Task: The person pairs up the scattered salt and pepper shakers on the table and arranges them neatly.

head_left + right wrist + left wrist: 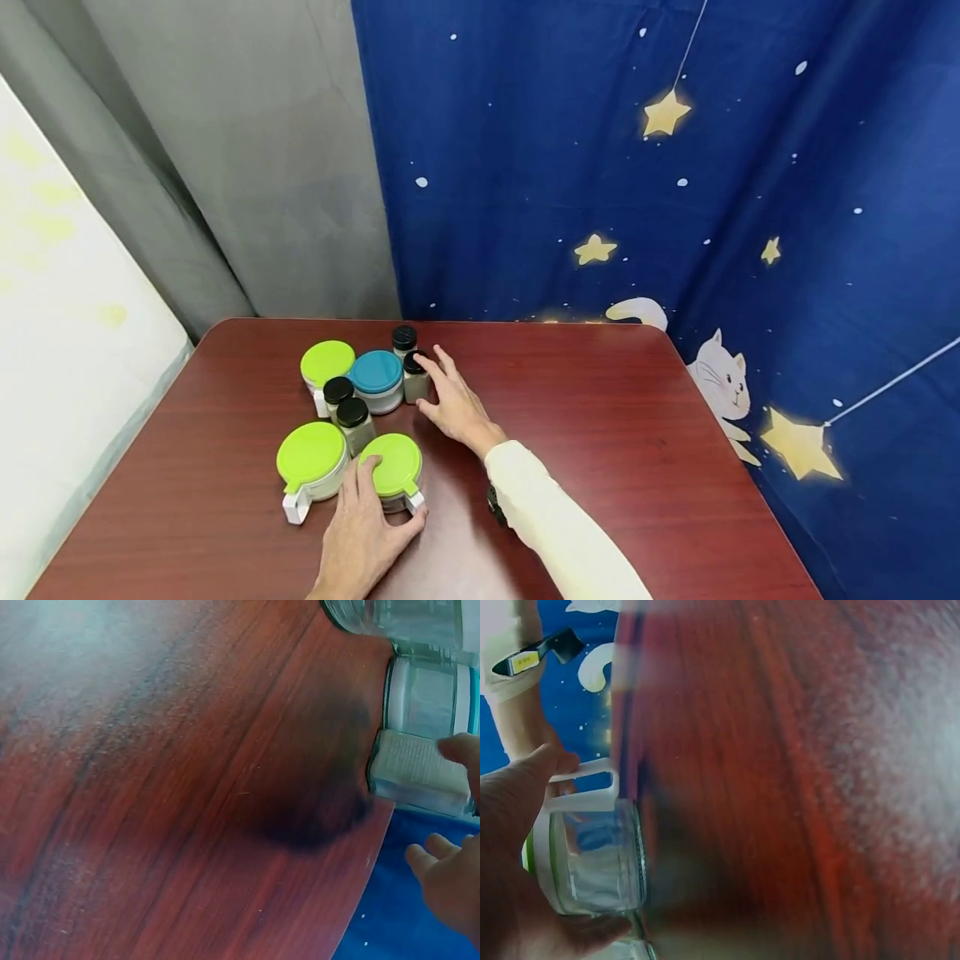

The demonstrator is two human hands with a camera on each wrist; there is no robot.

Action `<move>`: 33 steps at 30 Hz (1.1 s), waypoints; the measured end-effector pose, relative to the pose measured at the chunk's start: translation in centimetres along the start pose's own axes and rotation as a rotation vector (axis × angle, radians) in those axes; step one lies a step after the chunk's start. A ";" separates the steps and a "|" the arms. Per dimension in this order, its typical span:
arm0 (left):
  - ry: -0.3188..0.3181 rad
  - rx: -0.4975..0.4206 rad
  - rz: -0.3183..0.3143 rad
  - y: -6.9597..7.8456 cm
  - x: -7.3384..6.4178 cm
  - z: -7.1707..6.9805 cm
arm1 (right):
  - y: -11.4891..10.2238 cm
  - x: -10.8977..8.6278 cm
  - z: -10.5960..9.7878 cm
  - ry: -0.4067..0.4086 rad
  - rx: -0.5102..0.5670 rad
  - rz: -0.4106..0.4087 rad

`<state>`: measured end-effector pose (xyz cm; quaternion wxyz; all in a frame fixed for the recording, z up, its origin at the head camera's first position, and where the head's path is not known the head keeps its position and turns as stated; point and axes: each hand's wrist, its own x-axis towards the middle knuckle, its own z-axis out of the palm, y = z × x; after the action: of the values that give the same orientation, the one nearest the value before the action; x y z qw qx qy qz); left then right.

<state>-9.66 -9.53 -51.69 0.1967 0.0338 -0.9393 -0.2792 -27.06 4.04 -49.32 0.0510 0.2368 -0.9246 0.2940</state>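
Observation:
My left hand (362,525) holds a glass jar with a lime-green lid (396,465), thumb by its white handle and fingers along the opposite side. The left wrist view shows the jar's clear wall (592,862) between thumb and fingers. My right hand (461,410) reaches over a small black-capped jar (416,387), its fingers spread and fingertips close to the cap. In the right wrist view that jar's side (420,769) carries small print, and the thumb overlaps it. Beside it stands a wide jar with a blue lid (377,372).
Another black-capped jar (404,337) stands behind, near the table's back edge. Two more black-capped jars (354,417) sit left of centre among the group. Green-lidded jars with white handles stand at the back left (327,360) and front left (310,456) on the reddish-brown table (637,467).

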 end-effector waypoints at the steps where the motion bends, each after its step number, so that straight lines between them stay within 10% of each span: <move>1: -0.018 -0.011 -0.008 0.1 0.0 -0.1 | 0.0 0.1 0.1 0.009 0.010 0.002; 14: -0.150 -0.092 -0.037 -0.3 0.4 -0.7 | 0.9 -1.8 -0.3 0.063 0.073 -0.092; 26: -0.153 -0.136 -0.004 -0.9 0.6 -0.4 | 1.9 -3.2 -0.2 0.133 0.044 -0.190; 33: -0.143 -0.148 0.007 -1.0 1.2 -0.1 | 2.0 -3.4 -0.3 0.091 0.202 -0.204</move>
<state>-10.73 -10.65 -51.77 0.1323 -0.0043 -0.9277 -0.3490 -25.06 7.04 -50.90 0.0981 0.3199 -0.8581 0.3894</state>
